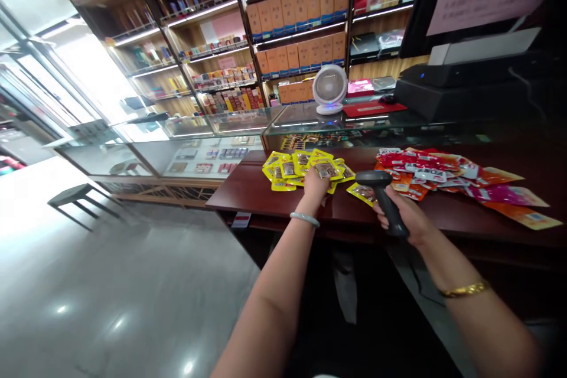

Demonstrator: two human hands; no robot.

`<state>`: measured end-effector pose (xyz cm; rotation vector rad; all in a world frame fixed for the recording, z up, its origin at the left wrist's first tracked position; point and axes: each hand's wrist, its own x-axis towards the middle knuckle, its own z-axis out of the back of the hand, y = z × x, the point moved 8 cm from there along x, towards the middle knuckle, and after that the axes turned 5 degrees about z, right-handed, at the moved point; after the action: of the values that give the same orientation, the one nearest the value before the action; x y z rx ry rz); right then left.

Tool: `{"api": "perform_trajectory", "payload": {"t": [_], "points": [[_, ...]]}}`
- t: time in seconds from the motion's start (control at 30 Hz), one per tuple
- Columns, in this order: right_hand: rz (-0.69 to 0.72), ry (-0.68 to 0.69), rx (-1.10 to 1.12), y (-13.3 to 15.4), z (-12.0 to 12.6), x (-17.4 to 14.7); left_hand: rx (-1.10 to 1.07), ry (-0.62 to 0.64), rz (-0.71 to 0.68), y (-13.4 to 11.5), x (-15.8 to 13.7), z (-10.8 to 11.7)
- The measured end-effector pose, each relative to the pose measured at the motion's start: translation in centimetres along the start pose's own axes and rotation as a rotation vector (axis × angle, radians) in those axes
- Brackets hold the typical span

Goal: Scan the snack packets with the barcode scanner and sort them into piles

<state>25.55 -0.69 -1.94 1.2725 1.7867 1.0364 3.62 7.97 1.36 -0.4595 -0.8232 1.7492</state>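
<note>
My right hand is wrapped round the handle of a black barcode scanner, its head pointing left over the table. A single yellow snack packet lies just below and left of that head. My left hand is closed on the near edge of a yellow snack packet, on top of a loose pile of yellow packets. Its fingertips are partly hidden. To the right of the scanner, red, orange and purple packets lie in a heap.
The packets rest on a dark red wooden table. Behind it runs a glass display counter bearing a small white fan. A cash register with a screen stands at the right. A dark stool is at the left.
</note>
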Motion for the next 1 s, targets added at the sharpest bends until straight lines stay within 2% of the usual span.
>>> {"api": "perform_trajectory", "payload": {"t": [0.07,0.2,0.27,0.37,0.47,0.7,0.83,1.0], "points": [[0.008,-0.015,-0.022,0.0,0.5,-0.8,0.062,-0.028,-0.014,-0.4,-1.7,0.2],[0.02,-0.058,-0.06,0.1,1.5,-2.4,0.213,-0.166,-0.069,-2.3,-6.1,0.4],[0.032,-0.068,-0.072,0.3,1.7,-3.3,0.288,-0.137,-0.153,-3.7,-8.2,-1.1],[0.052,-0.079,-0.113,0.9,1.6,-4.5,0.353,-0.027,-0.225,-5.2,-10.5,-4.2],[0.074,-0.093,-0.162,1.7,1.8,-5.5,0.367,-0.038,-0.252,-6.4,-11.7,-5.9],[0.131,-0.118,-0.159,2.8,4.0,-7.0,0.4,0.059,-0.188,-7.7,-10.9,-8.4],[0.163,-0.149,-0.2,3.7,5.4,-7.6,0.463,0.091,-0.16,-7.2,-9.7,-8.2],[0.16,-0.151,-0.222,3.8,6.4,-6.9,0.497,0.065,-0.199,-5.9,-7.8,-7.2]]}}
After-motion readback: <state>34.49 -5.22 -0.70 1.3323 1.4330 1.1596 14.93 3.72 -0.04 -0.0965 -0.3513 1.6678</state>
